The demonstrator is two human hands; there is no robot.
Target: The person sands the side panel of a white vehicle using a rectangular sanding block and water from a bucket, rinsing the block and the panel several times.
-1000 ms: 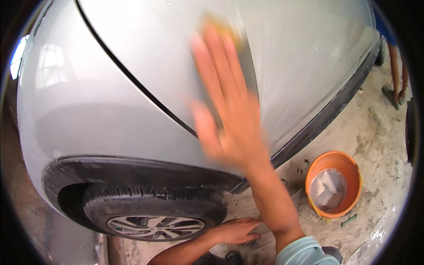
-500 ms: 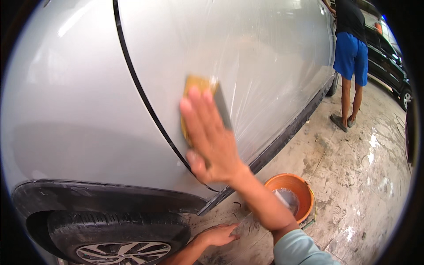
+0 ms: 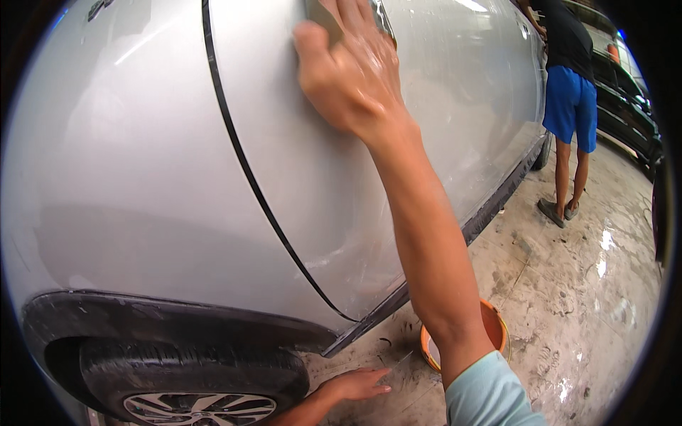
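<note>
Against the silver car door [image 3: 305, 177], the right hand [image 3: 352, 78] grips a half-hidden flat pad [image 3: 325, 13]. Beside the tyre [image 3: 192, 366], the left hand [image 3: 357, 384] is empty, fingers loosely extended. Past the right forearm [image 3: 435, 245] stands an orange bucket [image 3: 495, 328], its greyish contents [image 3: 433, 350] mostly hidden. Beyond stands a person in blue shorts [image 3: 570, 96].

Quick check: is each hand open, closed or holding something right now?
Left hand: open, fingers extended, holding nothing visible.
Right hand: holding a flat, grey-brown pad, partly out of frame, against the smooth, silver car door.
</note>
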